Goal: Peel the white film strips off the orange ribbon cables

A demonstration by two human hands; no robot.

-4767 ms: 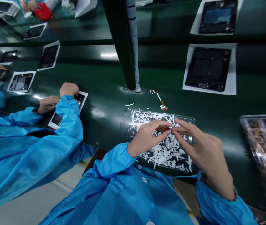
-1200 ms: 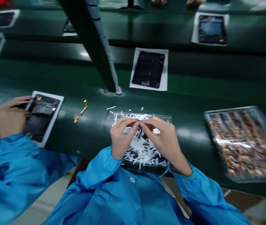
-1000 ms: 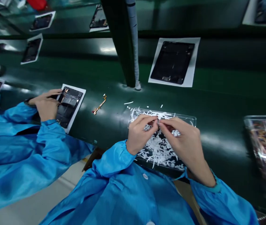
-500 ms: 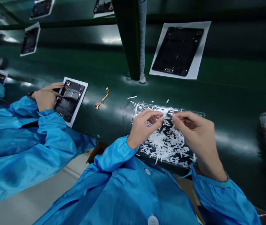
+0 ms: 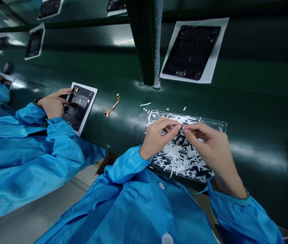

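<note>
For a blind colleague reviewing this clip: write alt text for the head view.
The person's left hand and right hand pinch something tiny between their fingertips above a clear tray of white paper strips on a green conveyor belt. To the left, a co-worker's hand works on an opened tablet.

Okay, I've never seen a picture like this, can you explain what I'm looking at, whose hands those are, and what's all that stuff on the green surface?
The camera sits on a person's head and looks down at their own hands. The left hand and right hand meet fingertip to fingertip, pinching something too small to make out, above a clear tray of white strips. The green belt also carries a dark device on white paper and a loose orange cable piece. On the left, a co-worker's hand touches another device.
</note>
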